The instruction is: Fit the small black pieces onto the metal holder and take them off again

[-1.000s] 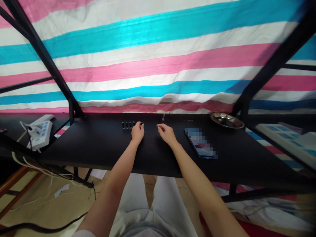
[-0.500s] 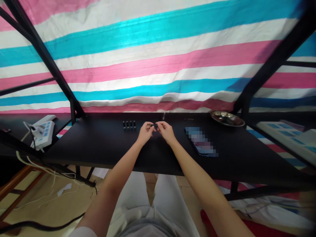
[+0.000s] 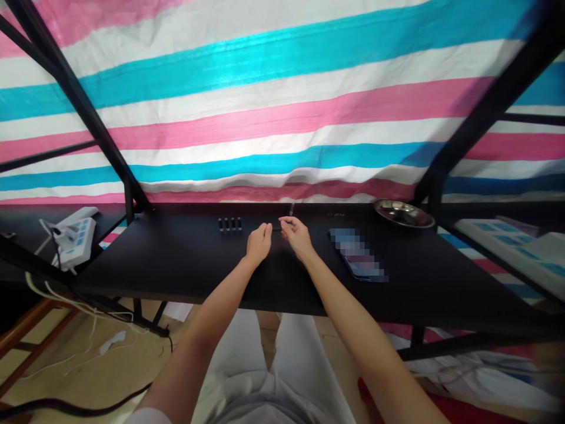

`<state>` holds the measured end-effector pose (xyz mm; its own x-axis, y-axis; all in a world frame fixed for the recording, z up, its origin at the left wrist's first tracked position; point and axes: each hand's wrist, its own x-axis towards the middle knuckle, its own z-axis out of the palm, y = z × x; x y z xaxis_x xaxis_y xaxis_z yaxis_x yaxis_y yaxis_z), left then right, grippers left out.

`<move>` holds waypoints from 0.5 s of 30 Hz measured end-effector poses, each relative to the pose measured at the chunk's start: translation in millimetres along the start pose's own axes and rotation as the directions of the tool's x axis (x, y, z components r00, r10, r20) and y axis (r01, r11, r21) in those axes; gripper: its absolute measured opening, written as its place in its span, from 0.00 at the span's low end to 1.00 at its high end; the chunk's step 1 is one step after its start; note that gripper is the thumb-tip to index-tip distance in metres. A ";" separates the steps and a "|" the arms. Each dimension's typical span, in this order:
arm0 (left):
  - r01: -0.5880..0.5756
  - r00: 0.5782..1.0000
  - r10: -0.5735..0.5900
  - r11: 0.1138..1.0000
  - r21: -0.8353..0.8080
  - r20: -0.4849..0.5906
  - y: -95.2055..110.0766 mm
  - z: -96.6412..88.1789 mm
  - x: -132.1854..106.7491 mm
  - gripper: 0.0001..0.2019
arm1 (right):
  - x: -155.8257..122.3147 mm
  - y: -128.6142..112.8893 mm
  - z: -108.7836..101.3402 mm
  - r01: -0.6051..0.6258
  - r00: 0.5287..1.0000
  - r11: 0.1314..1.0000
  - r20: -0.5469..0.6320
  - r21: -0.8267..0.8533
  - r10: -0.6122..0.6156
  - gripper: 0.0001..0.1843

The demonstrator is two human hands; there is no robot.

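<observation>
My left hand and my right hand meet over the middle of the black table. Both pinch a small black part held between their fingertips, just above the tabletop. It is too small to name. A short row of small black upright parts stands to the left of my left hand, near the table's far edge.
A phone lies to the right of my right hand, with a metal dish further right at the back. A thin metal piece lies by the far edge. A white power strip sits at left. Black frame bars slant overhead.
My left hand left the row of upright parts and came right to meet my right hand; both now pinch one small black part between them.
</observation>
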<state>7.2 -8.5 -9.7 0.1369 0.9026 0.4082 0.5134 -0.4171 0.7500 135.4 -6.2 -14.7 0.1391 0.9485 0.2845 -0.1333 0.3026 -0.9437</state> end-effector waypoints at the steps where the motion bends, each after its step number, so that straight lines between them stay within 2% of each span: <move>1: 0.029 1.000 -0.029 0.999 -0.033 -0.006 -0.9 0.9 0.9 0.21 | 0.1 0.8 0.3 0.005 1.000 1.000 0.001 -0.011 -0.005 0.19; 4: 0.134 0.991 -0.133 0.976 -0.173 0.020 -2.5 2.2 3.5 0.23 | -0.1 2.7 1.0 0.021 1.000 0.998 0.006 -0.060 -0.021 0.20; 8: 0.253 0.967 -0.241 0.903 -0.348 0.077 -4.6 2.5 6.8 0.24 | -1.0 3.4 1.3 0.042 0.999 0.989 0.022 -0.140 -0.040 0.20; 12: 0.267 0.961 -0.269 0.862 -0.432 0.057 -11.1 3.6 10.0 0.23 | -2.8 2.4 -1.0 0.127 0.992 0.955 0.043 -0.267 -0.119 0.19; 15: 0.240 0.965 -0.264 0.869 -0.434 0.005 -15.2 3.4 11.6 0.20 | -4.8 2.2 -4.0 0.202 0.979 0.877 0.103 -0.435 -0.175 0.17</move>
<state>3.8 8.6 -18.1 0.0012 0.9811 0.1934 0.1115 -0.1923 0.9750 138.3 -10.5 -18.8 0.0582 0.8856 0.4608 0.3381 0.4168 -0.8438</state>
